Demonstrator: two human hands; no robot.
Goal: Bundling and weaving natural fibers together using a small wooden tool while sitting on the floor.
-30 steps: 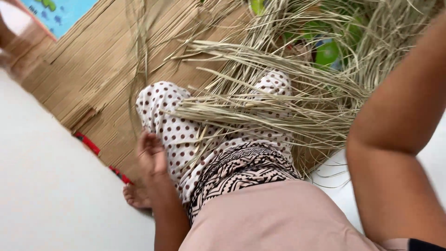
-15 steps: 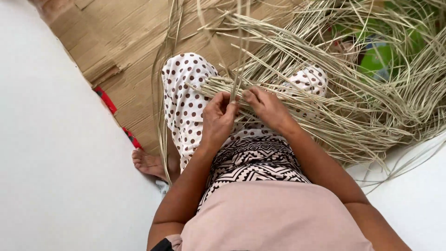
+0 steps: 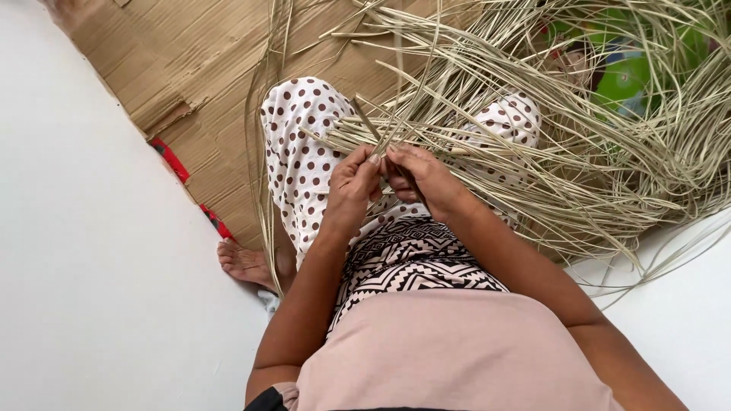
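A cardboard sheet point(image 3: 190, 68) lay at left under a polka-dot knee point(image 3: 301, 144). Over the lap, the left hand point(image 3: 352, 186) and right hand point(image 3: 426, 183) together pinched one dry reed strip point(image 3: 368, 125). Loose reeds point(image 3: 609, 175) sprawled rightward.

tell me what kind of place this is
Probably a home floor used for hand weaving: the person sits on flattened cardboard over a white floor, both hands pinching dried straw strips piled across the lap.
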